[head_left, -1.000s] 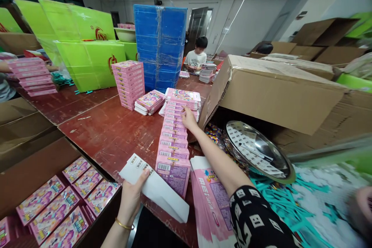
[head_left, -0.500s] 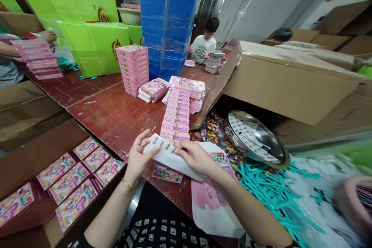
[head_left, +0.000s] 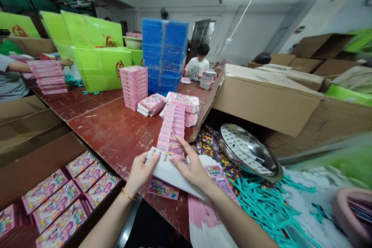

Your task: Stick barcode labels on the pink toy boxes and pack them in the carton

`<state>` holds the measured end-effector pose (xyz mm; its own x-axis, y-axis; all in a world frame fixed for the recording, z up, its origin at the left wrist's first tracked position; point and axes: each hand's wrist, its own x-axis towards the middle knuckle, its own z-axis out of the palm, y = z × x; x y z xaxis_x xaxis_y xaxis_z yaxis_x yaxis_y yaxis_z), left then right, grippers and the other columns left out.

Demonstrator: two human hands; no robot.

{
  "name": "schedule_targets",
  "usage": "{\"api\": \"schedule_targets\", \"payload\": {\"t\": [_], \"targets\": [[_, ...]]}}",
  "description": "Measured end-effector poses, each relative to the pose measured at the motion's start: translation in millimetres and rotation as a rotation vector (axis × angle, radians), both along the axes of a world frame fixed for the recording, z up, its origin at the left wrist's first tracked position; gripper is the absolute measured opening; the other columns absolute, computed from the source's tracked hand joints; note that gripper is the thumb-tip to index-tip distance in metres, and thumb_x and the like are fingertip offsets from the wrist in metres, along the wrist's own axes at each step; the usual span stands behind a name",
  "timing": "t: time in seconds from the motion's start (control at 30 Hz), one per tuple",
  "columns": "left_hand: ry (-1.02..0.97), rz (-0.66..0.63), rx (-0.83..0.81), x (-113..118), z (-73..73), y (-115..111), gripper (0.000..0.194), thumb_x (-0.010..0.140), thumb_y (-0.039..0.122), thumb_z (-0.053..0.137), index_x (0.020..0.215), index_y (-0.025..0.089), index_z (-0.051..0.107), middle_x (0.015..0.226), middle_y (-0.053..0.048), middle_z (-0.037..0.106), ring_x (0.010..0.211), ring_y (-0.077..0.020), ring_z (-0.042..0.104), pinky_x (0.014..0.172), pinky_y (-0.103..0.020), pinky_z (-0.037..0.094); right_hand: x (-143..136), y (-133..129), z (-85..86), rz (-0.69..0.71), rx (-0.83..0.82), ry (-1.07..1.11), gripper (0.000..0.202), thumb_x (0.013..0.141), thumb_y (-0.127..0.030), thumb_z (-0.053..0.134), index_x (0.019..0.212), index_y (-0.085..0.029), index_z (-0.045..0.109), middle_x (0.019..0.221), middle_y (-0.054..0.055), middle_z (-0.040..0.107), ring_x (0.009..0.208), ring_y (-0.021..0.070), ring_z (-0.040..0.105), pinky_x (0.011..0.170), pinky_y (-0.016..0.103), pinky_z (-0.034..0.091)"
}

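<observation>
A white sheet with small printed labels (head_left: pixel 171 172) is held low over the table's near edge. My left hand (head_left: pixel 142 170) grips its left end, thumb on top. My right hand (head_left: pixel 192 164) lies over its right part with the thumb on the sheet and the fingers spread. Just beyond the sheet runs an overlapping row of pink boxes with barcodes (head_left: pixel 171 128). Partly under the sheet lies a pink box piece (head_left: pixel 163 189). Flat pink and white cartons (head_left: pixel 216 178) are stacked by my right forearm.
Finished-looking pink boxes (head_left: pixel 134 87) stand stacked near a blue carton (head_left: pixel 165 54). An open carton of pink boxes (head_left: pixel 61 197) is at lower left. A metal tray (head_left: pixel 251 149), turquoise sticks (head_left: pixel 261 201) and a cardboard box (head_left: pixel 267 100) occupy the right. Two people sit beyond.
The view has tilted up, showing more ceiling. My right hand's fingers have spread from their pinch on the sheet. My left hand still holds the sheet's left end.
</observation>
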<state>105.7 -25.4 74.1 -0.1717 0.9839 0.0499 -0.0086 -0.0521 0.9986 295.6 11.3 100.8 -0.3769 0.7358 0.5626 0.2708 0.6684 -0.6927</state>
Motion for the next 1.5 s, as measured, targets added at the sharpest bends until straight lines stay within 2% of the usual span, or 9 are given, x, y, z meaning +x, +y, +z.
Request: {"api": "schedule_targets", "payload": {"t": [0.07,0.2,0.4,0.6,0.7,0.8,0.97,1.17,1.5], "targets": [[-0.01,-0.01,-0.005,-0.7,0.3,0.6,0.046,0.074,0.057,0.071,0.079,0.011,0.074,0.072,-0.006,0.07,0.061,-0.0172,0.059,0.055,-0.022,0.045,-7.6,1.2,-3.8,-0.009,0.086,-0.028,0.066,0.087,-0.014,0.063,0.146,-0.032,0.039,0.115,0.006,0.067,0.103,0.0217,0.064,0.095,0.041,0.052],[-0.027,0.022,-0.045,-8.3,-5.6,0.5,0.051,0.072,0.061,0.072,0.08,0.01,0.073,0.069,-0.006,0.068,0.058,-0.0161,0.057,0.052,-0.021,0.043,-19.6,1.7,-4.0,0.05,0.132,0.002,0.054,0.089,-0.008,0.055,0.137,-0.032,0.049,0.089,0.001,0.068,0.087,0.0182,0.065,0.087,0.037,0.053],[-0.021,0.131,-0.09,-18.9,-15.6,-1.9,0.052,0.071,0.061,0.072,0.082,0.01,0.072,0.067,-0.005,0.066,0.056,-0.0159,0.056,0.05,-0.022,0.044,-32.5,10.7,-1.1,0.115,-0.082,0.054,0.072,0.083,-0.01,0.065,0.145,-0.033,0.037,0.108,0.002,0.068,0.096,0.0168,0.065,0.09,0.035,0.053],[-0.025,0.121,-0.128,-22.4,-11.8,0.7,0.054,0.07,0.064,0.071,0.079,0.01,0.071,0.065,-0.005,0.065,0.054,-0.0146,0.053,0.048,-0.021,0.041,-42.7,10.2,-8.5,0.179,-0.057,0.139,0.048,0.088,-0.012,0.06,0.131,-0.03,0.05,0.086,-0.002,0.069,0.081,0.0144,0.068,0.083,0.032,0.054],[-0.034,0.133,-0.169,-31.3,-13.7,-1.5,0.057,0.068,0.067,0.071,0.077,0.011,0.069,0.062,-0.003,0.063,0.053,-0.0142,0.051,0.047,-0.021,0.039,-35.5,58.6,2.8,0.135,-0.096,0.297,0.045,0.085,-0.018,0.065,0.126,-0.026,0.049,0.084,-0.001,0.069,0.079,0.0156,0.068,0.082,0.033,0.054],[-0.04,0.111,-0.237,-43.7,-19.7,-10.9,0.058,0.068,0.068,0.072,0.078,0.011,0.069,0.064,-0.005,0.064,0.055,-0.0159,0.054,0.048,-0.022,0.04,-23.4,151.2,11.7,-0.094,-0.176,0.3,0.049,0.078,-0.016,0.066,0.123,-0.021,0.047,0.081,-0.001,0.065,0.078,0.0165,0.065,0.082,0.035,0.052],[-0.033,0.241,-0.295,-62.1,-35.0,-30.8,0.058,0.066,0.068,0.074,0.08,0.012,0.068,0.063,-0.005,0.066,0.054,-0.0177,0.057,0.047,-0.022,0.041,-15.4,270.4,-6.3,-0.206,-0.363,0.111,0.053,0.064,-0.005,0.063,0.115,-0.015,0.053,0.061,-0.008,0.054,0.056,0.0128,0.053,0.062,0.028,0.048],[-0.123,0.337,-0.393,-71.3,-45.2,-34.6,0.064,0.059,0.068,0.078,0.085,0.011,0.068,0.056,-0.004,0.064,0.047,-0.0187,0.057,0.044,-0.024,0.041,-18.4,295.4,-42.9,-0.137,-0.423,0.01,0.06,0.06,-0.001,0.062,0.118,-0.013,0.052,0.066,-0.006,0.057,0.057,0.0107,0.054,0.058,0.023,0.046],[-0.185,0.287,-0.438,-72.4,-51.7,-24.5,0.065,0.059,0.068,0.078,0.088,0.011,0.067,0.059,-0.004,0.066,0.049,-0.0182,0.059,0.045,-0.023,0.043,-10.1,319.4,-65.0,-0.256,-0.352,-0.063,0.047,0.066,-0.008,0.07,0.111,-0.015,0.057,0.085,-0.002,0.06,0.072,0.0114,0.057,0.069,0.025,0.05]]}}
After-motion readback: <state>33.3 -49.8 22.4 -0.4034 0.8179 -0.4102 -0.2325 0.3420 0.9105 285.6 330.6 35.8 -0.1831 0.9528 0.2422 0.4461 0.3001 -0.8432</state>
